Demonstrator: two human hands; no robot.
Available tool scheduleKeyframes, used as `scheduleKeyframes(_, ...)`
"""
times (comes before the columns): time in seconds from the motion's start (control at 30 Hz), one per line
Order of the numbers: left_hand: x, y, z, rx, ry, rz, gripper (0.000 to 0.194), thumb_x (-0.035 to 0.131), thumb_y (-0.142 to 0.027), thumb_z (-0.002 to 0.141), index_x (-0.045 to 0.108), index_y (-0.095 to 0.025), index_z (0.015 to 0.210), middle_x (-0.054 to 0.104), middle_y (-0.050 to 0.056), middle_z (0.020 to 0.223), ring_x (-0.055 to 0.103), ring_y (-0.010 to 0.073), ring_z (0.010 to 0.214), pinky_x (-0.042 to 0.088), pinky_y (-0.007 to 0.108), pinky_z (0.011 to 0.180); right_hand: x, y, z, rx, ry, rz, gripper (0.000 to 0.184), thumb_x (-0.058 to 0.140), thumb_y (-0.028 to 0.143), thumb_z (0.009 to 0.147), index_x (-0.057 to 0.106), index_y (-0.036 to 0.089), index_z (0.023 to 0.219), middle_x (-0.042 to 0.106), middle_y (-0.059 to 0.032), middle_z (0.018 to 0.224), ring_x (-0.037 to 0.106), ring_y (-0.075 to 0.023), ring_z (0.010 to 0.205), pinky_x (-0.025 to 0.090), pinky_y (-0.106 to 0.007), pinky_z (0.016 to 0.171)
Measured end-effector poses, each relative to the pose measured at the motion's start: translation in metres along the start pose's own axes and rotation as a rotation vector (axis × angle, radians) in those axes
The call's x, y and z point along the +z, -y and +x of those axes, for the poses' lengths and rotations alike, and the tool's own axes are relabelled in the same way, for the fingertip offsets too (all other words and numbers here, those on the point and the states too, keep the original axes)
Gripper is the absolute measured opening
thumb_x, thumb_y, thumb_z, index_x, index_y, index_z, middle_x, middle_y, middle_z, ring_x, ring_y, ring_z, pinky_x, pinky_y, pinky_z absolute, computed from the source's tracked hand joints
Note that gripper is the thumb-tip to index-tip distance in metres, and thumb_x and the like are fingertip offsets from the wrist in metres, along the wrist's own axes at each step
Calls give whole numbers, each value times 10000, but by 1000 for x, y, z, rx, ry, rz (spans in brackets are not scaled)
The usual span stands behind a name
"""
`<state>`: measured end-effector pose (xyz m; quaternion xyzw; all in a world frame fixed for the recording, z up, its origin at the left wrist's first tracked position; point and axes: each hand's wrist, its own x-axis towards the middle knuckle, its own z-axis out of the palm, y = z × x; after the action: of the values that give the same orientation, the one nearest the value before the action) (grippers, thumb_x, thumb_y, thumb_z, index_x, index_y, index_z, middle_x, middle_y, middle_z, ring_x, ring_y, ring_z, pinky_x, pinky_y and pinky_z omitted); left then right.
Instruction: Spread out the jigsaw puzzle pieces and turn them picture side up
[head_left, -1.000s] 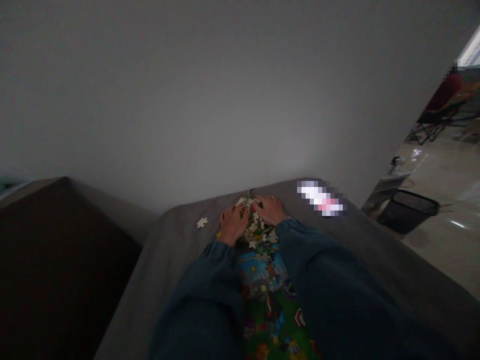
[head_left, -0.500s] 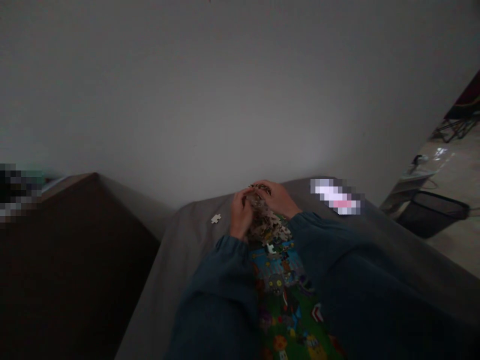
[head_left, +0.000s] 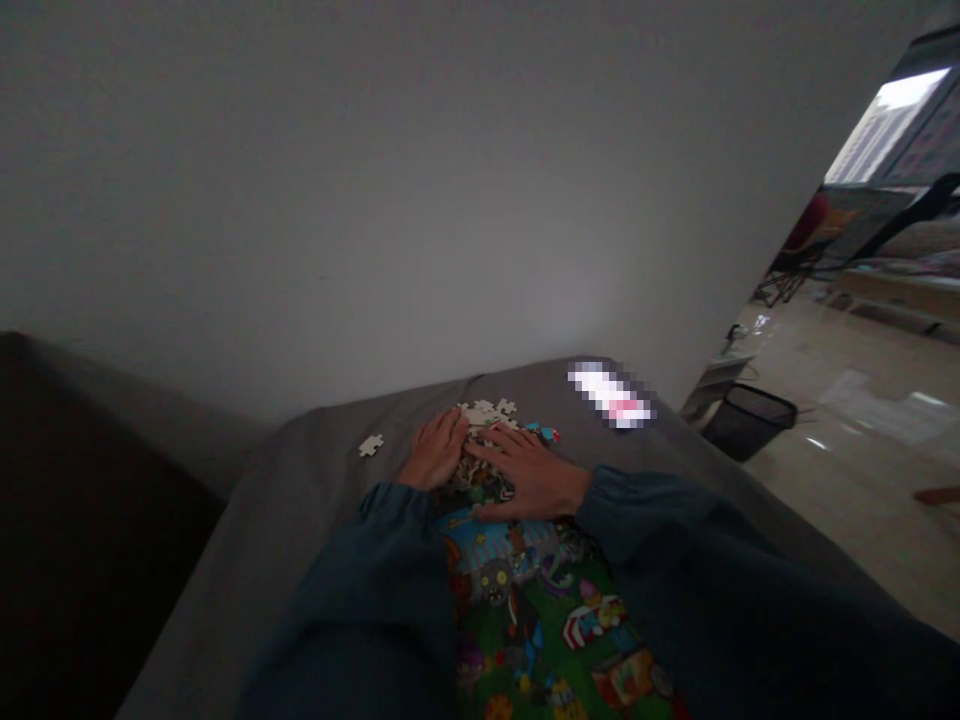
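Through the head camera I have both of the person's hands on a pile of jigsaw pieces [head_left: 486,412], which lies on a grey cloth [head_left: 300,510] in front of a pale wall [head_left: 420,200]. Half a second ago the hands were cupped together around the far end of the pile, fingertips nearly meeting. Now they have parted and flattened. The left hand [head_left: 437,450] is open, palm down, its fingers straight and close together along the pile's left side. The right hand [head_left: 532,472] is open too, its fingers spread across the middle of the pile and its thumb near the top edge of a colourful printed sheet [head_left: 517,620] with a cartoon zombie on it. I cannot tell what lies under either palm. Pale pieces that were hidden now show beyond the fingers, and some blue and red pieces [head_left: 541,432] peek out past the right hand.

A lone piece [head_left: 371,445] remains apart, to the left of the left hand. A bright pixelated object [head_left: 611,395] rests on the cloth at the far right. My view has swung right, revealing a window [head_left: 889,125] above the black bin [head_left: 739,420].
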<state>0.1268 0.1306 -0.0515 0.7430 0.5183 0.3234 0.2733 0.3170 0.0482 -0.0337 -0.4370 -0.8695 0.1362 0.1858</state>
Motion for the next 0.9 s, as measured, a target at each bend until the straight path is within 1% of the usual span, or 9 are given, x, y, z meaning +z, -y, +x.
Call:
scheduleKeyframes(0.17, -5, -8, 0, 45, 17, -36, 490, 282, -430, 945, 574, -176, 1246, 599, 88, 1322, 524, 211, 1242, 356, 374, 1087, 7, -6, 14, -43, -136, -65, 696, 625, 535, 815, 432, 232, 1410, 534, -135, 1340, 426, -300, 1288, 324, -507, 1057)
scheduleKeyframes(0.3, -10, -17, -1, 62, -15, -53, 448, 349, -432, 930, 582, -198, 1233, 672, 63, 1189, 621, 207, 1078, 467, 353, 964, 7, -19, 21, 57, -308, 64, 500, 564, 293, 884, 455, 242, 1369, 576, -82, 1301, 515, -223, 1203, 387, -411, 1034)
scheduleKeyframes(0.4, -16, -21, 1, 62, -57, -43, 440, 374, -428, 924, 574, -202, 1244, 681, 61, 1158, 638, 206, 1022, 491, 339, 913, 8, -24, 21, 132, -395, 84, 430, 457, 175, 911, 477, 247, 1335, 577, -56, 1299, 525, -191, 1185, 391, -377, 1035)
scheduleKeyframes(0.47, -20, -21, 1, 59, -78, -21, 458, 342, -444, 935, 566, -207, 1256, 658, 64, 1208, 613, 214, 1076, 466, 355, 953, 8, -24, 20, 177, -418, 63, 410, 433, 181, 926, 480, 221, 1331, 582, -72, 1285, 520, -201, 1181, 388, -379, 1034)
scheduleKeyframes(0.53, -23, -20, 2, 57, -54, 10, 486, 333, -482, 932, 570, -207, 1255, 629, 72, 1264, 571, 225, 1156, 423, 377, 1010, 8, -22, 19, 215, -427, 35, 390, 438, 258, 949, 484, 189, 1330, 592, -97, 1258, 510, -225, 1174, 386, -397, 1025)
scheduleKeyframes(0.63, -23, -16, 0, 64, 65, 66, 551, 434, -579, 862, 595, -208, 1237, 589, 93, 1330, 510, 255, 1252, 361, 412, 1071, 8, -18, 16, 248, -413, -20, 378, 409, 386, 974, 582, 160, 1223, 607, -130, 1203, 480, -268, 1181, 367, -450, 1017)
scheduleKeyframes(0.73, -20, -14, -3, 76, 175, 116, 654, 576, -655, 732, 615, -223, 1221, 553, 122, 1375, 467, 306, 1300, 335, 464, 1082, 9, -17, 13, 264, -391, -62, 404, 356, 403, 988, 681, 165, 1021, 613, -139, 1175, 467, -282, 1185, 347, -479, 1013)
scheduleKeyframes(0.83, -19, -15, -7, 101, 237, 146, 731, 671, -658, 632, 614, -240, 1228, 550, 129, 1378, 476, 328, 1289, 353, 471, 1065, 9, -17, 11, 245, -388, -65, 384, 350, 367, 992, 651, 181, 1141, 615, -114, 1214, 480, -259, 1187, 356, -450, 1011)
scheduleKeyframes(0.9, -21, -17, -7, 122, 262, 154, 702, 688, -614, 636, 617, -248, 1231, 575, 111, 1354, 518, 311, 1250, 380, 438, 1053, 8, -17, 9, 231, -402, -50, 389, 349, 347, 993, 581, 195, 1266, 626, -102, 1216, 513, -242, 1163, 371, -424, 1000)
